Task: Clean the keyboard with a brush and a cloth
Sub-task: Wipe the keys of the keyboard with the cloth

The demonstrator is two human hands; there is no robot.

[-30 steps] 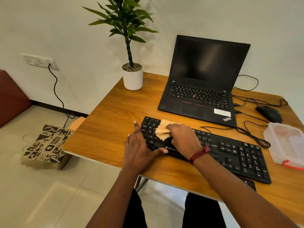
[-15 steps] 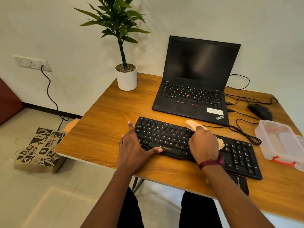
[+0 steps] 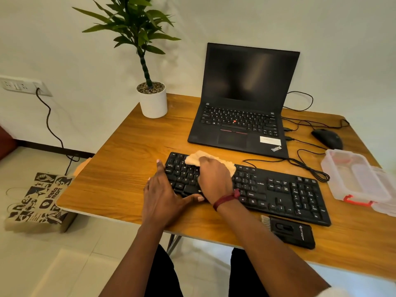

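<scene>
Black full-size keyboard [image 3: 278, 194] on the wooden surface [image 3: 128, 168], in front of an open black laptop [image 3: 246, 82]. Right hand [image 3: 214, 179] grips a crumpled beige cloth [image 3: 192, 158] pressed on the left-side keys. Left hand [image 3: 165, 196], fingers straight, rests against the keyboard's left end, thumb along its front edge. Black comb-toothed brush [image 3: 289, 231] lies just beside the keyboard's front edge.

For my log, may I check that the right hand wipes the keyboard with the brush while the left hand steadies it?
Not the brush: in the head view the right hand wipes the keyboard with the cloth while the left hand steadies it.
</scene>
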